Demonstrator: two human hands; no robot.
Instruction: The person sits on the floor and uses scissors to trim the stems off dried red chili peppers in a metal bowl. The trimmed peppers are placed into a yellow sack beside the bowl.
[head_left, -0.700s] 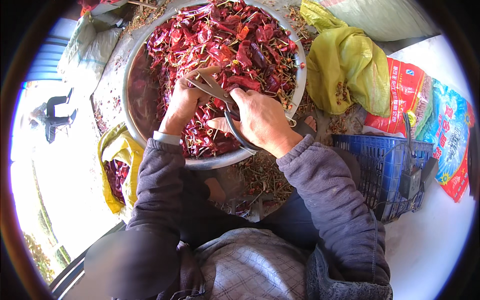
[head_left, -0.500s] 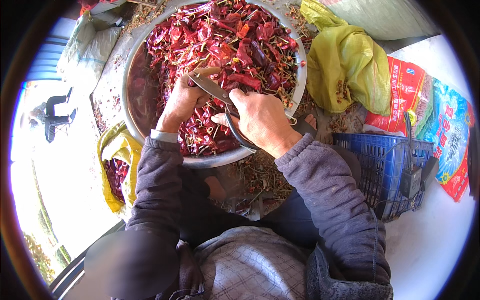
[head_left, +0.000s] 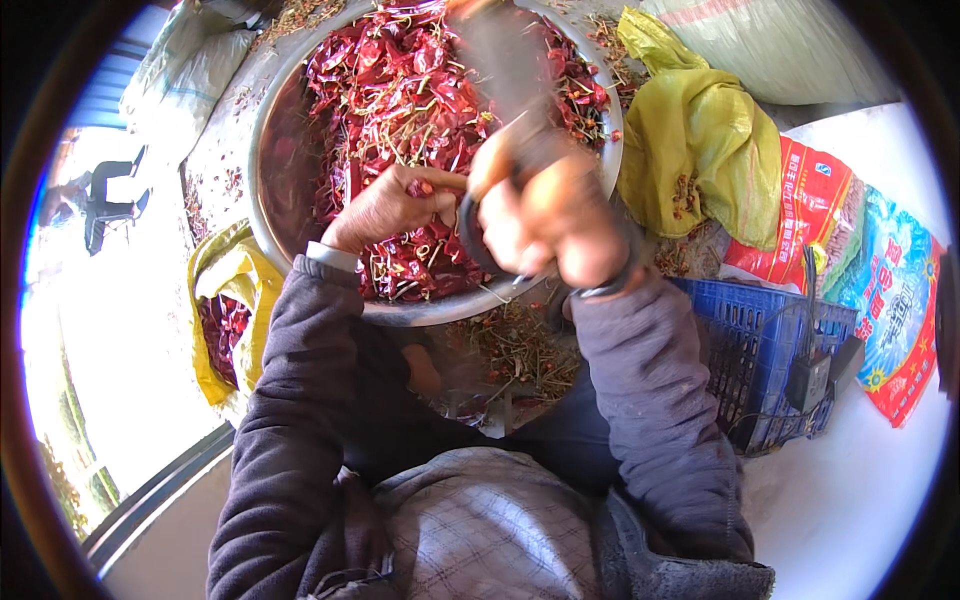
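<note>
rough floor, bits of stem all round; yellow sack to the l, green sack, crate & red packet to the r. basin sits in front, heaped w/ chillies, dry red, pale stems sticking out every which way.

r hand grips scissors by the handle loops, over the basin, blades toward its far side; v. blurry, so no telling how far apart the blades are. l hand is just beside, fingers bent; red shows at the fingertips, but can't be sure if it's a pinched chilli or the heap behind.

handling tips, imo: w/ hands this close, keep l fingertips behind the blade line & tips aimed away. pinch a chilli by its body, stem clear, b/c dry skin prob cracks if squeezed. steady the scissors before closing them; short snips near the pivot shd give better ctrl. stay low over the basin so nothing drops outside.
</note>
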